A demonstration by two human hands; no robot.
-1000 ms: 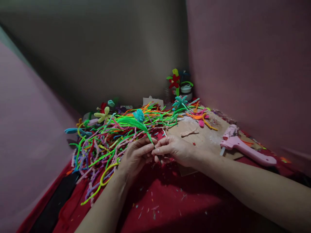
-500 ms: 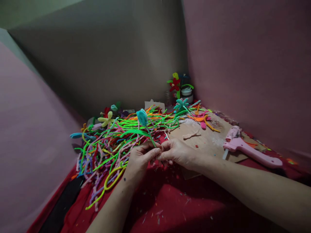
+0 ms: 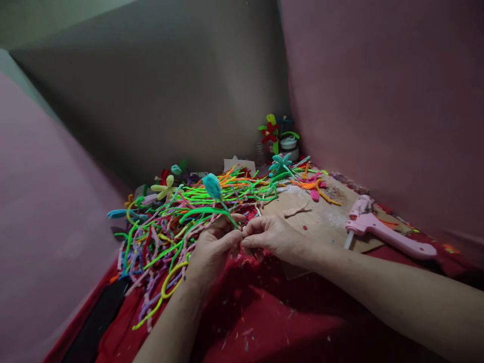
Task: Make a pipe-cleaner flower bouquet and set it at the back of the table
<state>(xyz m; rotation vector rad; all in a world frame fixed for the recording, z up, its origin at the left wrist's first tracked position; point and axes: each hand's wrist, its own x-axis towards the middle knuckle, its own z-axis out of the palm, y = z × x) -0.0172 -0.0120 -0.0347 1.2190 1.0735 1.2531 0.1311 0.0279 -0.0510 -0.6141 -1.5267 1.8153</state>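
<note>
One fuzzy blue flower [image 3: 212, 186], arching green leaf [image 3: 202, 210], left fingers [image 3: 229, 241], right fingers [image 3: 254, 240] pinching stem [image 3: 231, 216]

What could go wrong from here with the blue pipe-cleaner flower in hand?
The left hand pinches the stem low, so the blue flower might tip or twist above.

The long green leaf sticks out over loose pipe cleaners and could snag.

The pink glue gun lies beside the right forearm; a sideways move might knock it, and whether it is hot cannot be seen.
</note>
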